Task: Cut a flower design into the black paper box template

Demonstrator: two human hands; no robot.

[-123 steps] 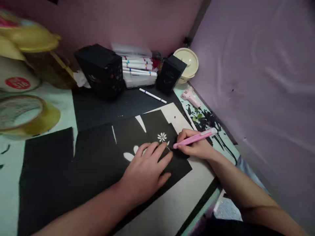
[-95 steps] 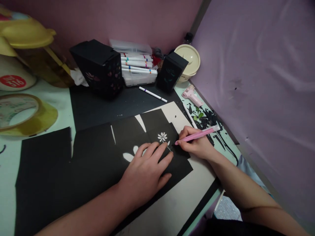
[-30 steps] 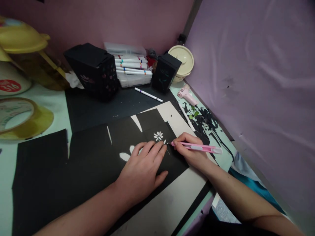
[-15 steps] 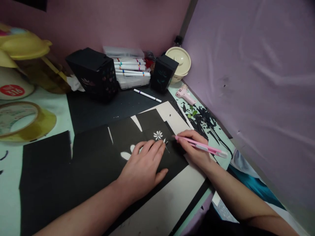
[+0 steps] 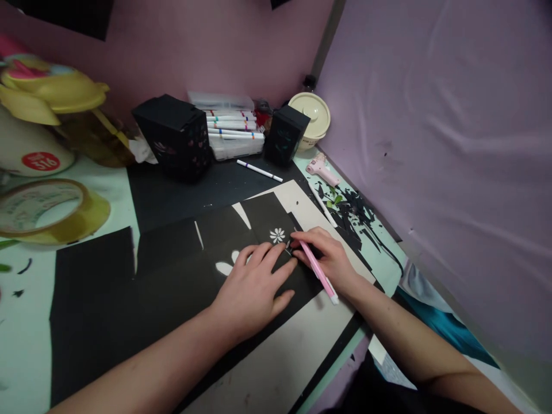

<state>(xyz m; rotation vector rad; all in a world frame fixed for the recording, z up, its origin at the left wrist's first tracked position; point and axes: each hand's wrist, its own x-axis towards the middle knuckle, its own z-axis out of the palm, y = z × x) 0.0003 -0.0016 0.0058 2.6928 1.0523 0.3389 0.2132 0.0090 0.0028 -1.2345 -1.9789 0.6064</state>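
Note:
My left hand (image 5: 254, 287) lies with fingers spread on a black paper sheet (image 5: 168, 299), pressing it down. Just above its fingertips a small flower cut-out (image 5: 277, 235) shows pale through the sheet, and larger petal-shaped openings (image 5: 224, 268) are partly covered by the hand. My right hand (image 5: 323, 253) is closed around a pink craft knife (image 5: 318, 270), whose rear end points down toward me. Its fingertips touch the sheet near small leaf-shaped cuts beside the flower. The blade tip cannot be made out. Under the sheet lies a pale board (image 5: 267, 356).
Behind the sheet stand two black boxes (image 5: 172, 138), (image 5: 287, 135) and a case of white markers (image 5: 237, 141). A pink glue gun (image 5: 322, 171) and black paper scraps (image 5: 357, 210) lie at the right. A tape roll (image 5: 86, 215) sits at the left, near a yellow-lidded bottle (image 5: 64, 92).
My right hand has moved left to the small cuts, and the knife has swung from nearly level to pointing down toward me. The left hand stays on the sheet; the view has shifted slightly.

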